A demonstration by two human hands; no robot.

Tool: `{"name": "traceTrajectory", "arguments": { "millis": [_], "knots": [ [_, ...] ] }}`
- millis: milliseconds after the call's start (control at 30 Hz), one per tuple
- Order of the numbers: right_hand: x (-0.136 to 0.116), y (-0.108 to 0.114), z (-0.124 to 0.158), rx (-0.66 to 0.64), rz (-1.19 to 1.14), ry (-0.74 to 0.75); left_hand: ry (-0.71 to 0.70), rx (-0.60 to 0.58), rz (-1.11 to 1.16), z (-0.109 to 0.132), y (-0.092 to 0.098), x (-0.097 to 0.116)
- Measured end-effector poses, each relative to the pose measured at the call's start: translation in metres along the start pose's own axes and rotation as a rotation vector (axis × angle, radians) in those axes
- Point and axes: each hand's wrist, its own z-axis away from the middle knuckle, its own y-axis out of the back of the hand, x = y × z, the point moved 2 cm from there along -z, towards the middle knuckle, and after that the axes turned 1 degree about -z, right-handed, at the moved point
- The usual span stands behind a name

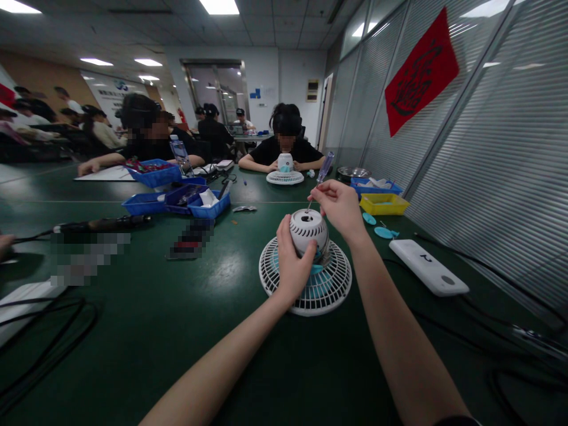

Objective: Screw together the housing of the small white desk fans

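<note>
A small white fan [331, 281] lies face down on the green table [177, 331], its round grille flat and its white motor housing [307, 228] pointing up. My left hand [290, 263] is wrapped round the left side of the housing. My right hand [341, 204] pinches a screwdriver [322, 171] with a clear bluish handle. The screwdriver's tip rests on the top of the housing.
A white power bank [428, 266] lies to the right, with two teal caps [377, 226] and a yellow tray [384, 203] beyond it. Blue trays [177, 198] stand at the left centre. Black cables [44, 343] cross the near left. A person [286, 145] opposite handles another fan.
</note>
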Motion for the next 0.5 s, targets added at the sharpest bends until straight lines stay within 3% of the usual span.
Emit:
{"name": "traceTrajectory", "arguments": {
  "millis": [500],
  "knots": [
    [-0.0031, -0.0006, 0.0014, -0.065, 0.012, 0.004, -0.007, -0.006, -0.018, -0.0004, 0.0008, 0.0006]
  ]
}}
